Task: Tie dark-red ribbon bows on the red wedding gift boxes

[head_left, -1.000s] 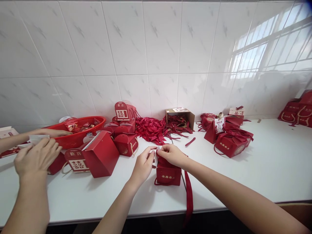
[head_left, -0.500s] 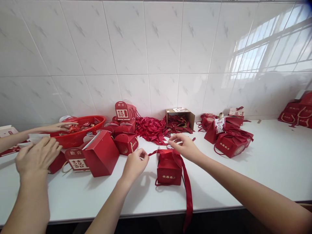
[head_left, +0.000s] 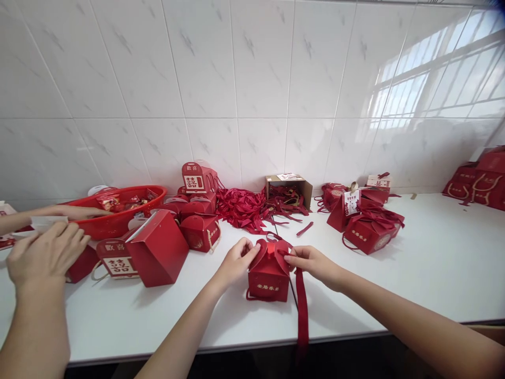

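Observation:
A small red gift box (head_left: 268, 281) with gold characters stands upright before me on the white table. My left hand (head_left: 240, 258) pinches the rounded flap at its top left. On the other side, my right hand (head_left: 305, 261) grips the top right flap between thumb and fingers. A dark red ribbon (head_left: 302, 305) runs from behind the box, passes below my right hand and hangs over the table's front edge. Its other end lies loosely behind the box. A red cord handle loops at the box's lower left.
At left, another person's hand (head_left: 51, 247) holds a box by a red basin (head_left: 118, 223) of wrapped sweets, where another hand reaches in. Ribbons lie heaped (head_left: 240, 208) beside an open carton (head_left: 307, 192). Tied boxes (head_left: 369, 237) stand right; more are stacked far right (head_left: 489, 181).
Both hands have moved in to the gift box, from the ribbon to its top flaps. The flaps now stand raised. At left, the reaching hand has gone deeper into the basin.

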A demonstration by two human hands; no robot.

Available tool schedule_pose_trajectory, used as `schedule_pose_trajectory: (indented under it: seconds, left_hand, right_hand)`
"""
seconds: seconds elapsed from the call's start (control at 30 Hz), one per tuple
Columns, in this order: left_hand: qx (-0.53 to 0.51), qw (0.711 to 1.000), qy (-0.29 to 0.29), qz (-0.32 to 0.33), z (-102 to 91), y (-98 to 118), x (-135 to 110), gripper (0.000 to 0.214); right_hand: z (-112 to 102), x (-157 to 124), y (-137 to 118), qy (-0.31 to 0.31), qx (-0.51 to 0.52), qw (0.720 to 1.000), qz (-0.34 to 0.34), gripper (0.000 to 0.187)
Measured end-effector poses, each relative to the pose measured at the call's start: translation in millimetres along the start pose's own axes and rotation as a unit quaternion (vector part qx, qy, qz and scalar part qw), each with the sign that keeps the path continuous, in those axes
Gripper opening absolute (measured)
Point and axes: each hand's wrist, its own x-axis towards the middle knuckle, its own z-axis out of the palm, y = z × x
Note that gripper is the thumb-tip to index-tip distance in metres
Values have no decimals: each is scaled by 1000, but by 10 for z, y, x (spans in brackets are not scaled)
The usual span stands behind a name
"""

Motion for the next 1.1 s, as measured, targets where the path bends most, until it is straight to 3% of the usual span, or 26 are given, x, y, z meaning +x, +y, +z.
schedule_pose_trajectory:
  seconds: [0.1, 0.17, 0.3, 0.43, 0.63, 0.83, 0.93, 1.0, 1.1]
  left_hand:
    - [-24, 998, -42, -39, -68, -33, -16, 41]
    - [-33, 996, -56, -63, -162, -62, -29, 43]
    - [-50, 992, -59, -98, -326, -69, -47, 41]
    - [-81, 990, -60, -96, -398, 0, -51, 40]
    - [-108, 991, -39, -73, -423, 98, -24, 39]
    - [-90, 993, -34, -66, -452, 171, 11, 35]
    - [-69, 995, -27, -69, -447, 176, 25, 36]
    - [-47, 996, -27, -68, -410, 139, 30, 36]
    - [-7, 998, -36, -58, -300, 24, 27, 36]
  right_hand:
    - [-115, -3, 43, -14, 81, 996, -18, 40]
    - [-214, -22, 51, 12, 72, 997, -30, 44]
    - [-376, -77, -27, 18, -51, 996, -77, 46]
    - [-467, -129, -159, 25, -212, 964, -156, 47]
    - [-567, -220, -224, 64, -283, 939, -182, 34]
    - [-643, -254, -267, 65, -367, 896, -241, 28]
    - [-651, -222, -246, 70, -318, 928, -182, 37]
    - [-633, -194, -158, 24, -266, 961, -70, 46]
    - [-546, -168, 81, -48, -247, 965, 69, 51]
